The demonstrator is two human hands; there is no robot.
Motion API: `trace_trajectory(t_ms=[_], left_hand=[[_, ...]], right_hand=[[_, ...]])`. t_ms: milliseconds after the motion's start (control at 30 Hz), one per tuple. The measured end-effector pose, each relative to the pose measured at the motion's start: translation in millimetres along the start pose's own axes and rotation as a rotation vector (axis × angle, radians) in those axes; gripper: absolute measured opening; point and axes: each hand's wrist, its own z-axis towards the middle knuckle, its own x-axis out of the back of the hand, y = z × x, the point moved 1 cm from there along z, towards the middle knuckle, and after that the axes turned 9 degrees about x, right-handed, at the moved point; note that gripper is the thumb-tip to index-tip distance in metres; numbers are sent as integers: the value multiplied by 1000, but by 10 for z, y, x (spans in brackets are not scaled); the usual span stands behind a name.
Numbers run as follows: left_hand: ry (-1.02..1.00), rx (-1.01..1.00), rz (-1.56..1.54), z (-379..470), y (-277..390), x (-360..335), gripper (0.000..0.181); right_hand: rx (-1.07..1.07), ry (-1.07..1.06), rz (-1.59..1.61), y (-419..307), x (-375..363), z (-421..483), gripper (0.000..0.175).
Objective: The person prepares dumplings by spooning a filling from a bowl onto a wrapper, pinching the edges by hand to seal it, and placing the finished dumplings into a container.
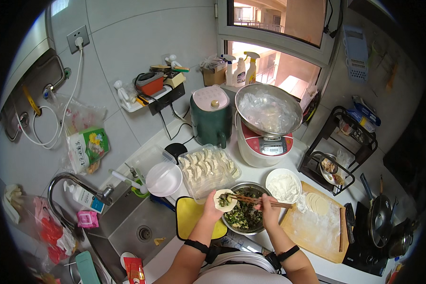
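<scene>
My left hand (212,207) holds a round dough wrapper (225,200) with green filling on it. A pair of wooden chopsticks (277,203) is gripped in my right hand (269,213), their tips at the filling on the wrapper. Below both hands stands a steel bowl (248,232) of chopped green filling. Rows of folded dumplings (202,163) lie in a clear plastic container behind my left hand. To the right are a white bowl of flour (283,186) and a floured wooden board (312,230) bearing overlapping wrappers (317,203) and a rolling pin (342,230).
A steel sink (131,222) with a faucet lies left, beside a yellow-and-black cloth (188,216). Behind stand a green air fryer (211,122) and a rice cooker (248,149) topped by a metal bowl (239,117). A black rack (358,145) and a stove (362,245) with pans are at right.
</scene>
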Motion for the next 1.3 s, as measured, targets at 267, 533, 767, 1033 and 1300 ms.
trace_trajectory(t_ms=[267,533,767,1033,1300], left_hand=[[60,61,-18,-33,-81,-97,48],[89,-8,-114,-120,-2,142,46],[94,-34,-136,-172,-49,220,46],[95,-59,-149,-181,-9,169,47],[58,-92,-127,-162,48,212,47]], right_hand=[[412,-251,-339,-248,-24,-73,20],[75,109,-196,192,291,151,25],[-74,87,-232,491,268,124,25],[-389,237,73,682,202,153,22],[-407,263,155,718,229,146,19]])
